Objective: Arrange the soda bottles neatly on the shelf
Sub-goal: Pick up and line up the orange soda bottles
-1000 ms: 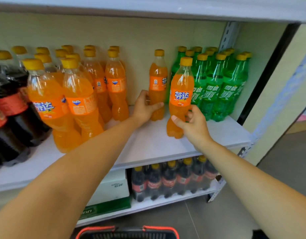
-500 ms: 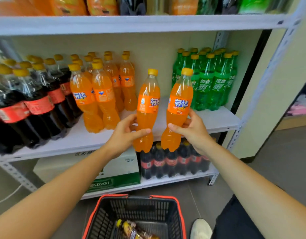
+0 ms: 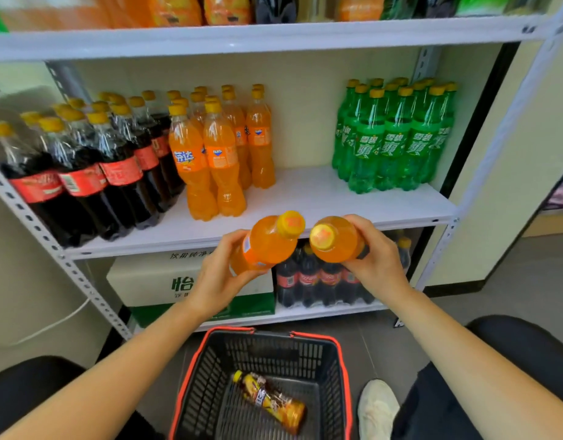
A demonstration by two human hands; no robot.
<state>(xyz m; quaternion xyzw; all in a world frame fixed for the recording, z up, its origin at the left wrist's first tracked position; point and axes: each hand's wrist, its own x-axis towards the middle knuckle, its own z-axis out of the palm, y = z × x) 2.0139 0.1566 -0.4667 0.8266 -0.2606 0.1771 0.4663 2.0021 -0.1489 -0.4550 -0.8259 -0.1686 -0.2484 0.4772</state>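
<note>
Both bottles were withdrawn from the shelf [image 3: 305, 193] and tipped, long axes and caps pointed toward the camera. The left orange bottle [image 3: 265, 246] was clasped in the left grip [image 3: 219, 282], the right orange bottle [image 3: 339, 241] in the right grip [image 3: 379, 263].

We see a cream wall [image 3: 305, 106] behind the white metal shelving rack [image 3: 305, 198] at centre frame. Grey floor [image 3: 511, 274] fills the lower right, beside a dark vertical strip [image 3: 479, 122].
</note>
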